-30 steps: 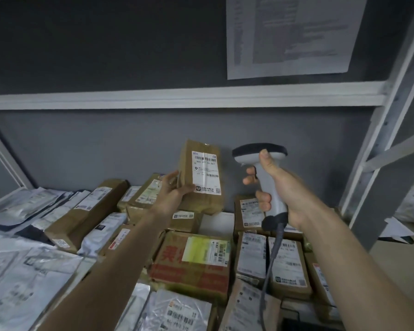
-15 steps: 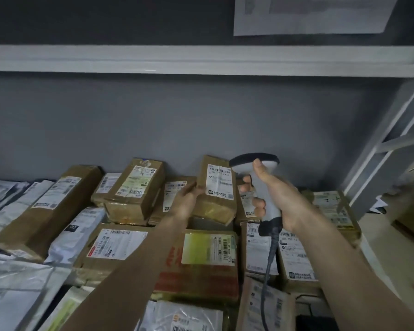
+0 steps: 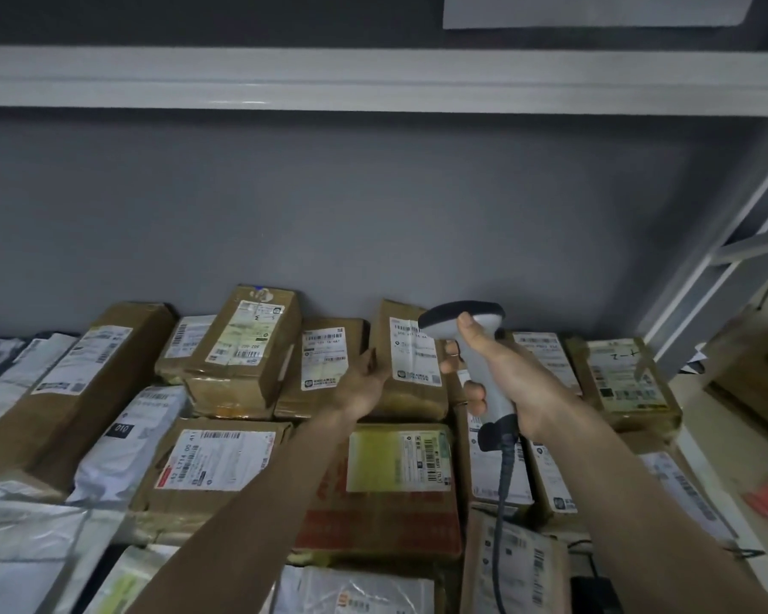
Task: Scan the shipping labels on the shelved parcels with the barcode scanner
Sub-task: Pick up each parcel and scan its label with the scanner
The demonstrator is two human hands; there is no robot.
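Steadying a brown parcel [image 3: 411, 361] at the shelf's 12 o'clock, my left hand [image 3: 360, 383] rests on its edge, fingers relaxed; my right hand [image 3: 502, 374] grips the scanner [image 3: 484, 374], aiming at its label [image 3: 415, 356].

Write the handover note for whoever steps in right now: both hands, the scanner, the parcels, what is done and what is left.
Right hand grips the barcode scanner upright, head aimed toward the back row, cable hanging down.
Left hand is open, fingers against the left edge of the small brown parcel that stands at the back wall, label facing out.
Other labelled parcels lie across the shelf, labels up.
Which labels are already scanned cannot be told.
Left: scan the propped parcel if not yet done, then the others.
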